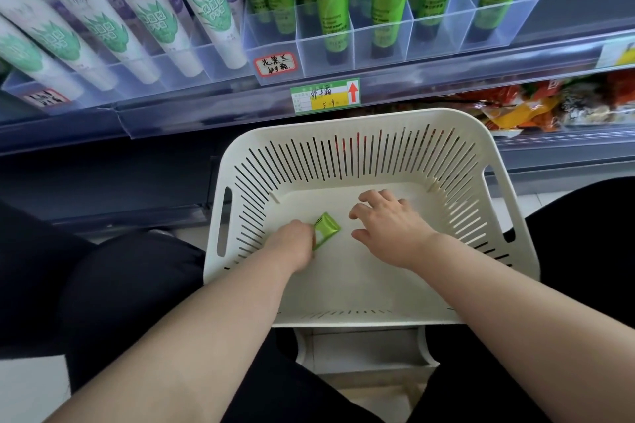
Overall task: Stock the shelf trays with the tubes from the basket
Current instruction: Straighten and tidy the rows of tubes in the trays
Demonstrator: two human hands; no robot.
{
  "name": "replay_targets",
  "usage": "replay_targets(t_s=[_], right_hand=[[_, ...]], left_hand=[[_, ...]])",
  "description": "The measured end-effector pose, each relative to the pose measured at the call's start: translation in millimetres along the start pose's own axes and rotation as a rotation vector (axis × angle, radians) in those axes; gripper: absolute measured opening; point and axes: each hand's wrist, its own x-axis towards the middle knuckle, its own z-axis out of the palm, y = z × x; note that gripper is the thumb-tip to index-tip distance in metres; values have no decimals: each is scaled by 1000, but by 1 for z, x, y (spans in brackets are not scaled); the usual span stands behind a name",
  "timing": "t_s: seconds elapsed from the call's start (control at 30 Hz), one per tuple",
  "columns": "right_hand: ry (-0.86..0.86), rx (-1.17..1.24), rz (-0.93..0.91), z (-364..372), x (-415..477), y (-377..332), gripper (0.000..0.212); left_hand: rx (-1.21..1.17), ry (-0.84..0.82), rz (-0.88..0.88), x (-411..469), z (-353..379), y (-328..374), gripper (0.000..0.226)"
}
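Head view: green tube (pixel 327 232) sat in the basket (pixel 343 118), toward 9 o'clock, its lower end grasped by the left grip (pixel 292 245); right grip (pixel 390 225) released, at its 3 o'clock. Risk judged: the end-held tube might swing and snag the shelf tray (pixel 271 38) dividers at 12 o'clock.

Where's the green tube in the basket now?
Head view: green tube, left of centre in the basket, gripped by the left hand; right hand open just right of it.

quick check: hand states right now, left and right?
Left hand: closed around a green tube inside the basket.
Right hand: open, fingers spread, holding nothing.
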Motion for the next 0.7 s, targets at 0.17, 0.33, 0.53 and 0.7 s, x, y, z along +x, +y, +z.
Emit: replay_targets(t_s=[0.17,0.33,0.53,0.7], right_hand=[[-31,14,13,2,1,3,42],[-50,21,9,3,4,2,41],[-54,-5,8,5,5,3,41],[-66,-52,23,1,-5,5,42]], left_hand=[[67,21,-10,5,4,2,23],[8,23,-63,8,7,8,29],[34,35,49,3,9,11,3],[-294,200,55,-14,-13,12,14]])
